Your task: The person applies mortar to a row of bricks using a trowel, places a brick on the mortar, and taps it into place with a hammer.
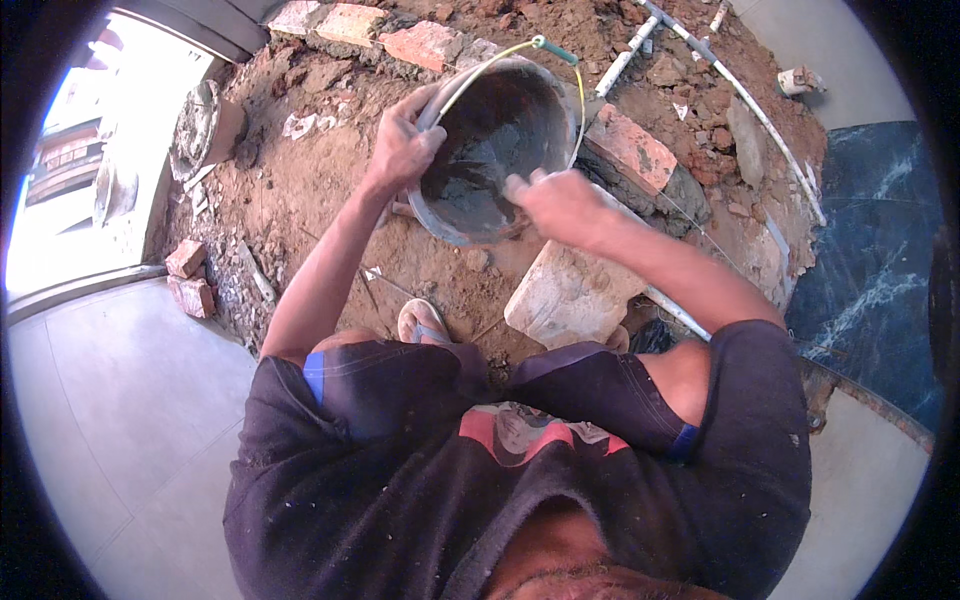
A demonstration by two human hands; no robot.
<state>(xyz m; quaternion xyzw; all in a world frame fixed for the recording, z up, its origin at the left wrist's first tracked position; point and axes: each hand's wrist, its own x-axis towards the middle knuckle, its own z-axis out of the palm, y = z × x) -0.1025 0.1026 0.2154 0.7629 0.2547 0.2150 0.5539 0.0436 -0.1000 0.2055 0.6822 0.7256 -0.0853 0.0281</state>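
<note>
A dark bucket is tilted with its mouth toward me, and wet grey mortar coats its inside. Its yellow wire handle with a green grip arches over the far rim. My left hand is closed round the bucket's left rim, thumb toward the inside. At the near right part of the mouth, my right hand is closed and slightly blurred; whatever its fingers hold, if anything, is hidden. Below that hand lies a pale, mortar-stained slab, close to my sandalled foot.
A row of bricks crosses the dirt at the back. Another brick sits in mortar right of the bucket. White pipes run along the right. A mortar-crusted container and stacked brick pieces are at left, dark marble-patterned tiles at right.
</note>
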